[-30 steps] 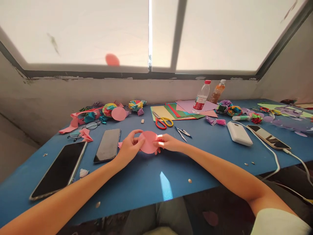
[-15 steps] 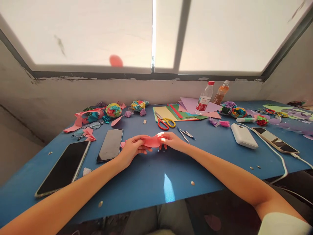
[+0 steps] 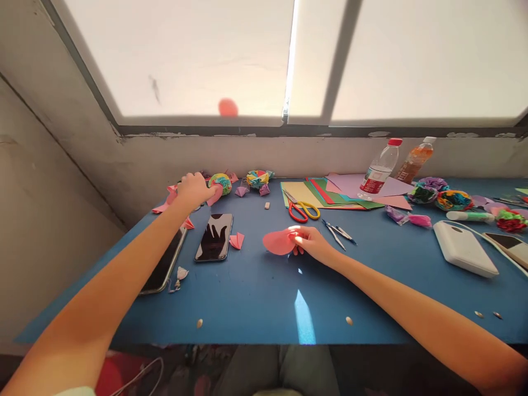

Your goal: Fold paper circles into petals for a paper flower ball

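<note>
My right hand [image 3: 311, 242] pinches the edge of a rounded pink paper piece [image 3: 278, 242], held just above the blue table [image 3: 264, 297]. Sunlight falls on the fingers. Stretched out to the back left is my left hand [image 3: 194, 190], fingers bent and partly hidden. Its fingertips meet a second pink paper piece [image 3: 214, 195], which stands tilted in front of a multicoloured paper ball [image 3: 220, 182]. Below this hand, a black phone [image 3: 214, 239] reflects its spread fingers. A small folded pink paper [image 3: 236, 241] lies beside the phone.
Red-and-yellow scissors [image 3: 303, 210] rest by coloured paper sheets [image 3: 295, 192]. Compasses [image 3: 339, 234] lie near my right hand. Two bottles [image 3: 379, 170] stand behind. A white power bank [image 3: 466, 250] is on the right. Another phone [image 3: 165, 267] lies under my left forearm.
My left hand has let go of the pink paper and swung to the back left, onto another pink piece. My right hand still holds the first piece. The view has turned left.
</note>
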Available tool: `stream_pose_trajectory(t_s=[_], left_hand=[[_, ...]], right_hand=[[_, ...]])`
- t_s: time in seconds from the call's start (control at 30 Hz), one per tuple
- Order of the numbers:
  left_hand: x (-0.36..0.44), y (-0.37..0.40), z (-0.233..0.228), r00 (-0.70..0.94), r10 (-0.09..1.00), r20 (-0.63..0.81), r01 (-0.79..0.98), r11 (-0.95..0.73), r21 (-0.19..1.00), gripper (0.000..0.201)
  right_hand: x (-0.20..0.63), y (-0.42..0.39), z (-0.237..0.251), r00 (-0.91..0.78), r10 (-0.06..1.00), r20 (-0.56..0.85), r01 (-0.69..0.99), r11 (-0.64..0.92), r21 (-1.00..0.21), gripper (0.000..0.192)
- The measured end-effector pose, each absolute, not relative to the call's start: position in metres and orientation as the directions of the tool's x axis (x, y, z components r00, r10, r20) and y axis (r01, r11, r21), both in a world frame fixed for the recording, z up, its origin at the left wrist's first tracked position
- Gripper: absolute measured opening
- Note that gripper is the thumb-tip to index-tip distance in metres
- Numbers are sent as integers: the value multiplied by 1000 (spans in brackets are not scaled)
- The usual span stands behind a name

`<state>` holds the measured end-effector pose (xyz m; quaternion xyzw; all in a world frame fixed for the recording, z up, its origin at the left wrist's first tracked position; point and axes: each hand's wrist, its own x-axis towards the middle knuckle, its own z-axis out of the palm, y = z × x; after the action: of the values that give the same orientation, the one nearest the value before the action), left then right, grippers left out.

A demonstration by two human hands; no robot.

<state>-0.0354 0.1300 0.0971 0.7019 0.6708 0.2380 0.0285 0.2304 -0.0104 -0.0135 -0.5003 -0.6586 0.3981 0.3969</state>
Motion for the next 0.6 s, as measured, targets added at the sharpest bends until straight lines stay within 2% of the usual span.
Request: stream_pose_trajectory(t_s=[0.1,0.2,0.33,0.43,0.5,0.6], left_hand=[[-42,156,92,84,986,145,978,-110,176,33],[-33,155,75,171,977,130,982,-179,52,29],[3,139,54,323,930,176,946,-318,-56,32],[39,130,41,481,870,110,876,-472,-98,32],[61,126,34,548,834,69,835,-539,-116,31],[84,118,27,602,797,42,793,-592,-140,31]], right_hand=[[231,-11,-13,-205,969,141,403,215,-890,35],[231,-12,-12,-246,951,188,508,292,-811,29],[232,-18,-10,-314,916,250,690,401,-602,22],[238,-17,-2,-368,901,231,783,434,-445,23],[247,-10,4,-338,918,205,840,393,-375,30],[264,8,10,-105,973,208,942,164,-292,37]])
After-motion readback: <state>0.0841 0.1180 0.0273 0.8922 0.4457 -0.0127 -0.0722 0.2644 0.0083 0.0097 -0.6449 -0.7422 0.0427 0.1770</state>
